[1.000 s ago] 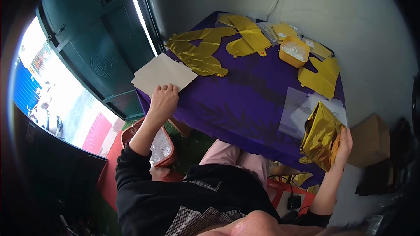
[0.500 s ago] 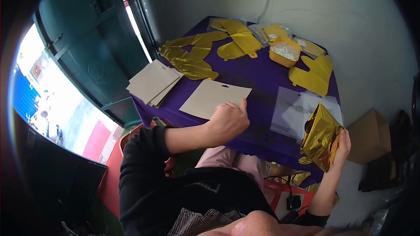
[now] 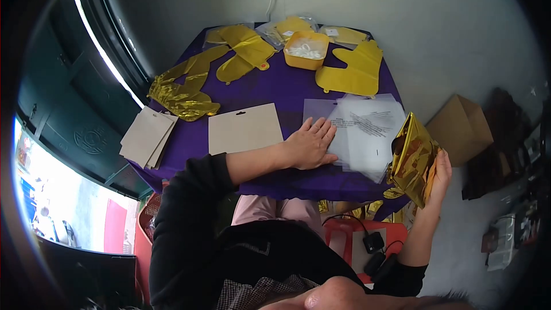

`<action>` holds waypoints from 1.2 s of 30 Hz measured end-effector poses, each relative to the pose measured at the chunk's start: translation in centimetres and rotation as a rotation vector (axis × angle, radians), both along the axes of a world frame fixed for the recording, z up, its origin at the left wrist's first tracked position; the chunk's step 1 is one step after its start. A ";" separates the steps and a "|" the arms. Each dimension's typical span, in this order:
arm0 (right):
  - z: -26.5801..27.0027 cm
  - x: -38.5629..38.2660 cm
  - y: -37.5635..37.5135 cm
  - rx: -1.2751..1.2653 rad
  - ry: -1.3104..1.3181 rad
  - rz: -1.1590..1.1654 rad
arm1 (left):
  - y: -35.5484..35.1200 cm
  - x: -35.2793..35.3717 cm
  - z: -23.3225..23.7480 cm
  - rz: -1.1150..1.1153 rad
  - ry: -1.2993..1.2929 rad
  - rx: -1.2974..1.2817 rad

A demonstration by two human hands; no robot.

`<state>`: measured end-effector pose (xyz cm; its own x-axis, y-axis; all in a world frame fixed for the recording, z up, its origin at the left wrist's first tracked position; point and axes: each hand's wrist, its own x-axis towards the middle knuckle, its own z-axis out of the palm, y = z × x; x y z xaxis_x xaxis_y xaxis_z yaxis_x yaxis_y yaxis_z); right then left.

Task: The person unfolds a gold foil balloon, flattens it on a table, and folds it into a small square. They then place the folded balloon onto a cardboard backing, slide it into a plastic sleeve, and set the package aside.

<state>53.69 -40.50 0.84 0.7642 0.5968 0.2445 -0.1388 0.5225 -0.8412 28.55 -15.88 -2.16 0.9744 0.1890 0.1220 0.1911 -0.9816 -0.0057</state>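
My left hand lies palm down with fingers stretched out, at the left edge of a pile of clear plastic bags. Some of these bags carry printed text. To the left of that hand is a beige card with a hanger slot in its top edge. At the table's right side my right hand grips a folded gold foil balloon, its thumb hidden behind the shiny foil.
On the purple-covered table are a stack of beige cards, flat gold foil balloons and a yellow tub of small white items. A cardboard box stands to the right, a red stool below.
My left hand has moved right, from over the beige card to the plastic bags, and its fingers have opened out. My right hand still holds the foil balloon. The view has turned right.
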 end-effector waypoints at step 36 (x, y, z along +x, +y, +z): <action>-2.5 2.9 2.7 -0.072 0.079 -0.037 | 30.6 10.9 5.2 0.306 -0.361 0.227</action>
